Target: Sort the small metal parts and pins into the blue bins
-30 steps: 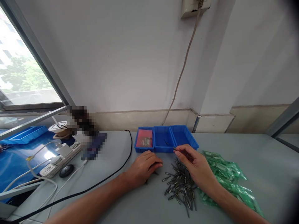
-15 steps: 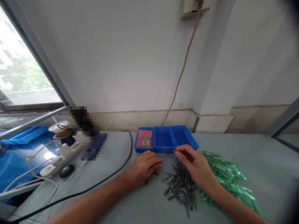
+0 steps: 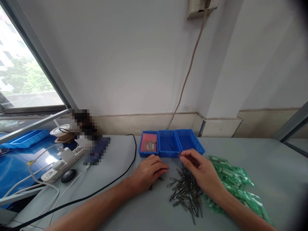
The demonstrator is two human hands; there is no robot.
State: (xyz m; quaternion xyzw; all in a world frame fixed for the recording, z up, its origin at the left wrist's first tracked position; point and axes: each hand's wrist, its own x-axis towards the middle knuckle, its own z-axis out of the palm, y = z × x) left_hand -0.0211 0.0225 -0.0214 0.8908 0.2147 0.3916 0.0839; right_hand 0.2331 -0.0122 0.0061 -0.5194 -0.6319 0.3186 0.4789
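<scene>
My right hand (image 3: 201, 166) pinches a small metal blind rivet (image 3: 179, 154) between thumb and fingertips, just in front of the blue bins. Below that hand lies a loose pile of blind rivets (image 3: 186, 189) on the grey table. My left hand (image 3: 148, 171) rests low over the table left of the pile, thumb and fingers drawn together; whatever they hold is hidden. A few rivets (image 3: 160, 179) show beside and under its palm. One rivet (image 3: 171, 146) lies in the middle blue bin (image 3: 166, 154). The left bin (image 3: 148, 155) contains a pink sheet with a small bag of parts.
The right blue bin (image 3: 189, 141) adjoins the middle one. Green plastic bags (image 3: 233, 176) of parts lie right of the pile. A black cable (image 3: 115, 175) crosses the table on the left, near a black mouse-like object (image 3: 68, 176) and a white power strip (image 3: 50, 175).
Both hands stay almost in place. The rivet in my right fingertips has turned slightly, and the glint at my left fingertips no longer shows.
</scene>
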